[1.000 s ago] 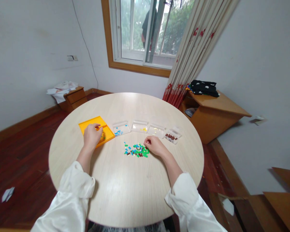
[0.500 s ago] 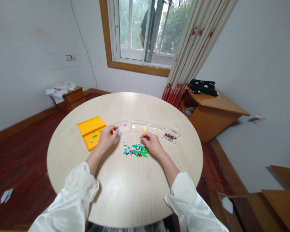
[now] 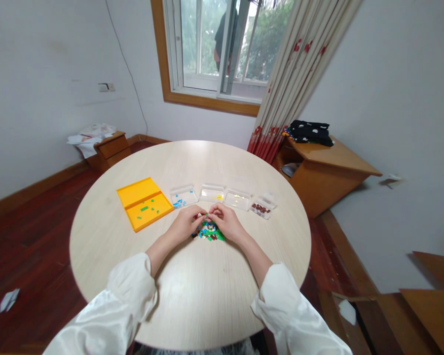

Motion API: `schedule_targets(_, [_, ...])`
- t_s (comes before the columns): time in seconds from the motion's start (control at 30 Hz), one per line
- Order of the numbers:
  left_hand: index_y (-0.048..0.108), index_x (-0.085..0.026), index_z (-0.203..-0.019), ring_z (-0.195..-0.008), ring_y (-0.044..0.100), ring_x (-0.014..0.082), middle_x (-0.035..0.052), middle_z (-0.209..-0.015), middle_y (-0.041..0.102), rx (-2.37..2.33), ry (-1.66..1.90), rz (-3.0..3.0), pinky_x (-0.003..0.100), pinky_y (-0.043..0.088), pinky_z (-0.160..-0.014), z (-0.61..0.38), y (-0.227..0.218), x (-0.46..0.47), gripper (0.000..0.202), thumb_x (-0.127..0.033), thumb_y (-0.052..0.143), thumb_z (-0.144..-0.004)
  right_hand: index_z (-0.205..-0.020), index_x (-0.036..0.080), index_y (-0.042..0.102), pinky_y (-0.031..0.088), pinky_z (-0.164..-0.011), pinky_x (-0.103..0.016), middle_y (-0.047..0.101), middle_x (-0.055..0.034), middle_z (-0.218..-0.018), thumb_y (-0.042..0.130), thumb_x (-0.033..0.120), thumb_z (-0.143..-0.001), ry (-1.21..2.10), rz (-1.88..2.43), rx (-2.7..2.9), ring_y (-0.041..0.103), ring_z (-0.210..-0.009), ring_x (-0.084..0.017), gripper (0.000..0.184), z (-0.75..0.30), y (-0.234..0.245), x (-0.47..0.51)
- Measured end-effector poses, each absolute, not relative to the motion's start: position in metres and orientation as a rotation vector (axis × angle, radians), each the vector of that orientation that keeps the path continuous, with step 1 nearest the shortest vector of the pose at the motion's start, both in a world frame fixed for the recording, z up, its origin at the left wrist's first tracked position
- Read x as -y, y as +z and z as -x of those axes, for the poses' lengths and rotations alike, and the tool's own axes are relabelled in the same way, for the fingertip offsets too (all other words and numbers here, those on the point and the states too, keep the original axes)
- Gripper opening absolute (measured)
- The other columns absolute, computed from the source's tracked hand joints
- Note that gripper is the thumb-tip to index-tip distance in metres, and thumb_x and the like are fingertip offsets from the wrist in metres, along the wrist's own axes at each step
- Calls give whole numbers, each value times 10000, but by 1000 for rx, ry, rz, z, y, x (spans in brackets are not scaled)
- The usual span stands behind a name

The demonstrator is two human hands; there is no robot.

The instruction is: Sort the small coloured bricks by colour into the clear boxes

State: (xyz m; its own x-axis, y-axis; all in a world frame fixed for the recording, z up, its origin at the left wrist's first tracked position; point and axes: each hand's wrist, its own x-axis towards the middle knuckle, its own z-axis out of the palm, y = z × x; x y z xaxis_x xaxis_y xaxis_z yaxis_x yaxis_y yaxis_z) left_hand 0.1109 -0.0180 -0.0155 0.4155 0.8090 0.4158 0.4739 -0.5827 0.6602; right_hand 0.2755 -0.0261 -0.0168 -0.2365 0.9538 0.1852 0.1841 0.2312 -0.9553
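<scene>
A small heap of tiny coloured plastic pieces (image 3: 209, 232), green, blue and brown, lies in the middle of a round pale wooden table (image 3: 192, 296). My left hand (image 3: 186, 226) and my right hand (image 3: 225, 223) meet above the heap, fingertips pinched together and touching. What the fingertips hold is too small to make out. An orange tray (image 3: 144, 203) with a few green pieces lies to the left. Several clear little boxes (image 3: 211, 193) stand in a row behind the heap, with blue, yellow and brown pieces in them.
A wooden cabinet (image 3: 329, 172) with dark cloth on top stands at the right by a curtain (image 3: 296, 74). A low wooden drawer unit (image 3: 109, 148) with papers sits by the left wall. A person stands outside the window (image 3: 225, 39). Cardboard lies on the floor at right.
My left hand has moved right from the orange tray, past the clear box with blue pieces, to the heap. My right hand shifted slightly left. Both hands now meet over the heap.
</scene>
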Motion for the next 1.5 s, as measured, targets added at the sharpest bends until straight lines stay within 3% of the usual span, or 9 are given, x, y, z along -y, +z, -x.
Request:
schedule_targets(0.23, [643, -178, -786, -653, 544, 132, 27, -739, 644, -1222, 1036, -2242, 258, 435, -653, -101, -9, 14, 128, -221, 523, -794, -820, 189, 547, 464, -648, -250, 614, 17, -692, 520, 216, -769, 975, 1177, 1649, 605, -677, -125, 63, -279, -23, 21])
schedule_targets(0.43, [631, -164, -740, -620, 534, 144, 40, -711, 643, -1661, 1172, -2056, 258, 419, -625, -66, 4, -1, 171, -288, 518, -770, -775, 174, 631, 439, -729, -278, 622, -17, -748, 560, 117, -735, 645, 1364, 1876, 562, -721, -136, 100, -288, -23, 17])
schedule_targets(0.7, [590, -166, -657, -644, 563, 176, 52, -681, 638, -2212, 1143, -1747, 274, 402, -631, -21, 6, -17, 233, -338, 462, -746, -757, 153, 668, 424, -730, -281, 627, -52, -799, 609, 112, -744, 624, 1430, 2056, 555, -769, -152, 73, -288, -22, 20])
schedule_targets(1.03, [459, -199, -536, -584, 527, 170, 21, -556, 542, -2328, 1103, -1675, 266, 342, -562, -6, 4, -17, 231, -337, 454, -721, -719, 152, 649, 457, -693, -268, 664, -40, -734, 544, 112, -729, 618, 1418, 1893, 594, -691, -140, 113, -287, -19, 20])
schedule_targets(1.3, [399, -205, -514, -505, 426, 143, -6, -489, 439, -2339, 1093, -1649, 257, 259, -500, -7, 5, -15, 211, -315, 438, -690, -711, 156, 614, 484, -568, -253, 657, -31, -653, 560, 245, -689, 886, 1296, 1524, 646, -630, -164, 107, -286, -25, 18])
schedule_targets(1.5, [370, -204, -518, -512, 413, 132, -19, -484, 411, -2265, 1161, -1689, 252, 256, -507, -15, 6, -13, 217, -305, 441, -697, -726, 156, 623, 472, -550, -245, 644, -19, -642, 580, 275, -651, 860, 1260, 1429, 599, -569, -135, 147, -292, -24, 11])
